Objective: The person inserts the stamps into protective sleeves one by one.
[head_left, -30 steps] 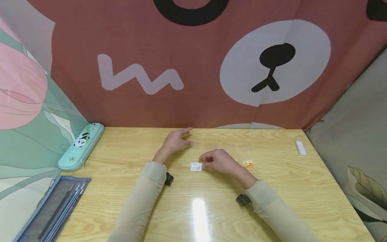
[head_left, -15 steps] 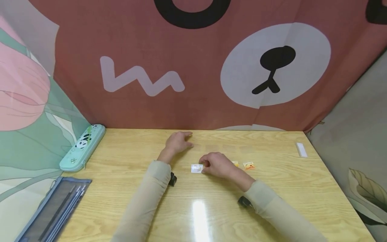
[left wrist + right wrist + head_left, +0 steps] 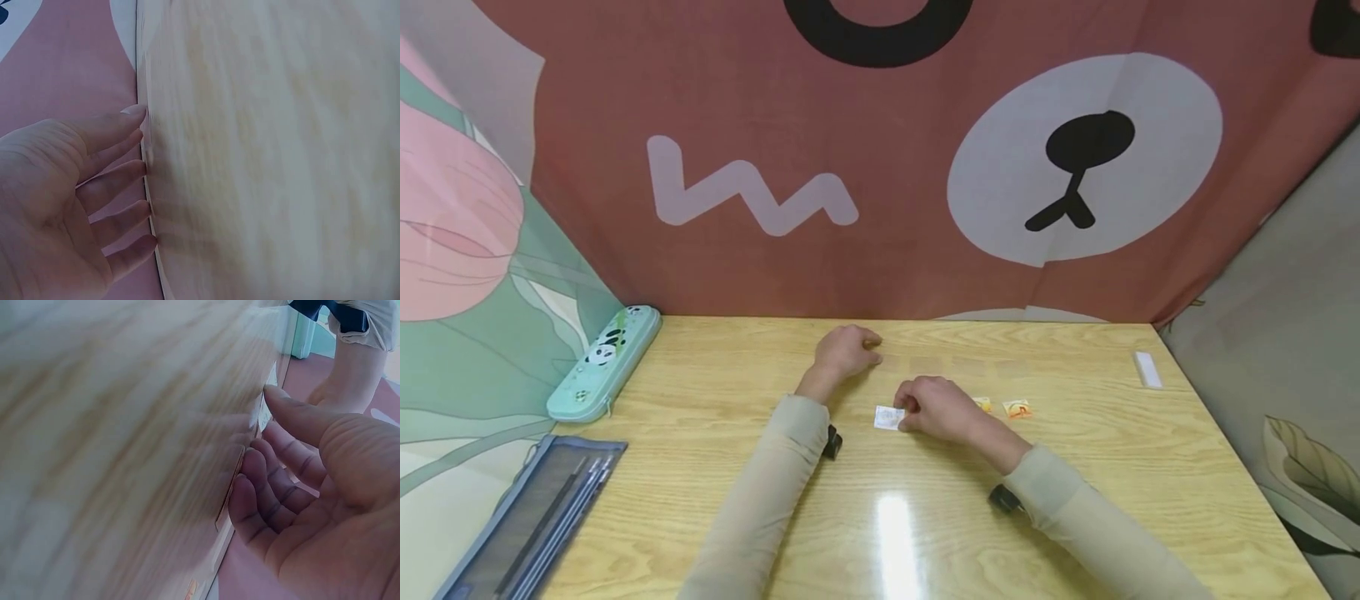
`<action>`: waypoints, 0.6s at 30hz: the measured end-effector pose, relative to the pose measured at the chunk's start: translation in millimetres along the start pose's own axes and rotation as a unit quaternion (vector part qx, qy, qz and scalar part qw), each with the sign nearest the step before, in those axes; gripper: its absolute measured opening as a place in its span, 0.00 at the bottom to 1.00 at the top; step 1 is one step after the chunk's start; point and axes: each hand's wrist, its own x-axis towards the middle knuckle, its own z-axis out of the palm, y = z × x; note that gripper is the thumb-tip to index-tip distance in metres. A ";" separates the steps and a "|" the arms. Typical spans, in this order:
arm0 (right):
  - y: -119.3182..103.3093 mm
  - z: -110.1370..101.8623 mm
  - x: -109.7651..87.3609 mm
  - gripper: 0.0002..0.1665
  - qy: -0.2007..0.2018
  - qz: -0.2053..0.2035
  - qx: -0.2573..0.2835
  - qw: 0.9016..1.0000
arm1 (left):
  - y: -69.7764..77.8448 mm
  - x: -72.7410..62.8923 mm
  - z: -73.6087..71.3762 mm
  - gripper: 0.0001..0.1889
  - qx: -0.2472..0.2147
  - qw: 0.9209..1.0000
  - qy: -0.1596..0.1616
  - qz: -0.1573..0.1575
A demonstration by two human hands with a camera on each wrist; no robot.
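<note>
A small white printed card (image 3: 889,417) lies near the middle of the table, slightly skewed. My right hand (image 3: 940,408) pinches its right edge between thumb and forefinger. In the right wrist view, the pale card (image 3: 267,409) shows between those two digits, while the other fingers curl close to the tabletop. Beyond the card, my left hand (image 3: 844,353) rests near the back of the table, its fingers loosely bent and holding nothing. The left wrist view shows the left hand's fingertips (image 3: 134,250) at the table surface. Two orange-yellow cards (image 3: 1017,408) (image 3: 982,404) lie right of my right hand, one partly hidden.
Faint translucent squares (image 3: 927,366) lie in a row behind the cards. A white block (image 3: 1147,369) sits at far right. At left are a mint panda case (image 3: 604,364) and a mesh pouch (image 3: 531,517) with pencil-like sticks. A bear-print cloth (image 3: 760,275) hangs behind.
My right thumb and forefinger have closed on the white card's edge, and the card has turned slightly. My left hand has shifted a little right, its fingers drawing in.
</note>
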 end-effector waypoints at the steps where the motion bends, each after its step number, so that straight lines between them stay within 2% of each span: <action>1: 0.1 0.0 0.2 0.14 -0.001 -0.003 0.002 1.000 | 0.2 -0.1 -0.2 0.18 0.002 1.000 0.001 -0.001; 5: 0.6 0.5 0.5 0.14 -0.005 -0.014 0.008 1.000 | -0.1 0.1 0.2 0.15 0.004 1.000 0.005 -0.001; 11: -1.7 2.4 1.3 0.14 -0.032 -0.013 0.017 0.999 | -4.9 -3.5 1.5 0.09 -0.009 1.000 0.006 -0.009; 14: -1.9 1.3 1.0 0.14 -0.035 -0.010 0.012 0.999 | -6.0 -3.6 1.6 0.07 -0.015 1.000 0.007 -0.001; 18: -0.8 -0.8 -0.3 0.13 -0.030 -0.010 0.010 0.999 | -6.0 -4.3 -1.2 0.12 -0.017 1.000 -0.011 0.019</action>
